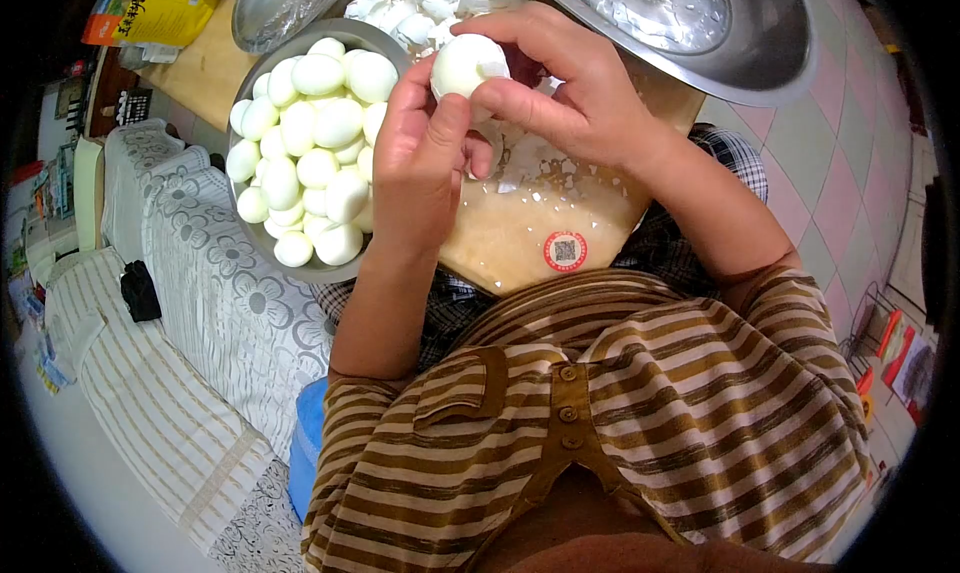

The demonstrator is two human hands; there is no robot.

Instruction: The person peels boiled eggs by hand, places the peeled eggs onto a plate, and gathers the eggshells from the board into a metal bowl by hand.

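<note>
A mostly peeled boiled egg is held between my two hands above the wooden board. My left hand cups its left and lower side, with the thumb against it. From the right, my right hand grips it between thumb and fingers, where a bit of white shell still shows. Just left of my left hand stands a metal bowl heaped with peeled eggs. Behind the held egg lies a pile of broken eggshells.
A large metal basin with some water sits at the back right. At the back left are a metal dish and a yellow packet. Shell crumbs litter the wooden board. A patterned covered sofa is on the left.
</note>
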